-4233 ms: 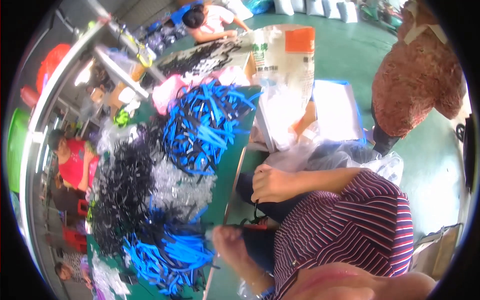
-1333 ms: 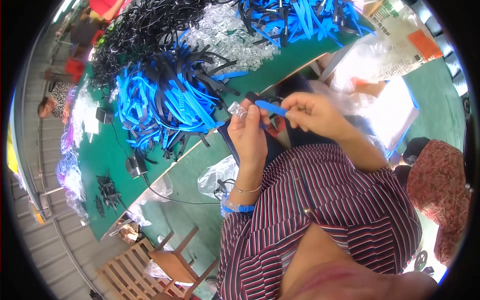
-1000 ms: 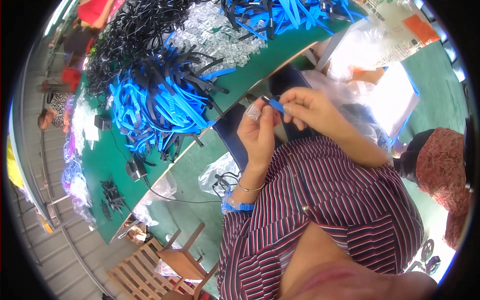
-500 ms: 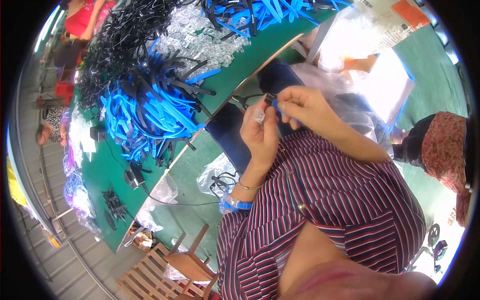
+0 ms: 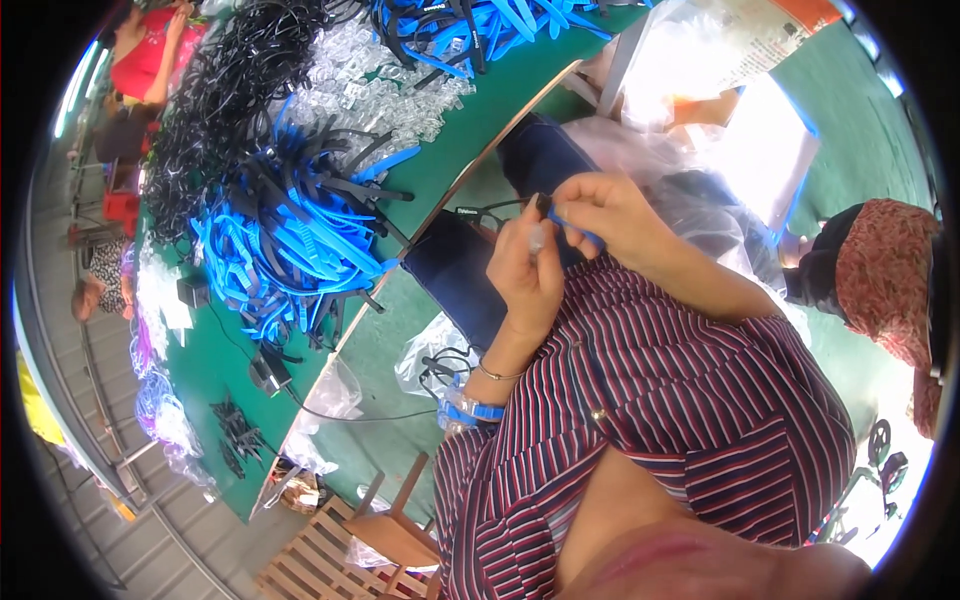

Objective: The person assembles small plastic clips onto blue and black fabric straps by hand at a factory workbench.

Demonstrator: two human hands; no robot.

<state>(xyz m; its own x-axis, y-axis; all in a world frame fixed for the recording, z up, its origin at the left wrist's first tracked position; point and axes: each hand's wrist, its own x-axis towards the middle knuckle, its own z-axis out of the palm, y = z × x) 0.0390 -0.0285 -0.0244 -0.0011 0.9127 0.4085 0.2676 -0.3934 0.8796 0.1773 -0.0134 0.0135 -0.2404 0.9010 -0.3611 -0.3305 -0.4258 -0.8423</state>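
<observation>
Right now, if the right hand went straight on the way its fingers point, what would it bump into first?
Probably the left hand: the right hand's fingers point toward it, with a small black-and-blue piece between them. Depth is hard to judge here.

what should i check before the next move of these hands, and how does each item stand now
1. Left hand has a small clear plastic piece in its grip: ok.
2. Right hand pinches a flat blue strap: ok.
3. Small black piece between the hands is fastened to the strap: cannot tell, fingers cover part of it.
4. Loose clear plastic parts lie heaped on the green tabletop: ok.
5. Nearer heap of blue and black straps stays clear of the tabletop's edge: not ok, some ends reach it.
</observation>
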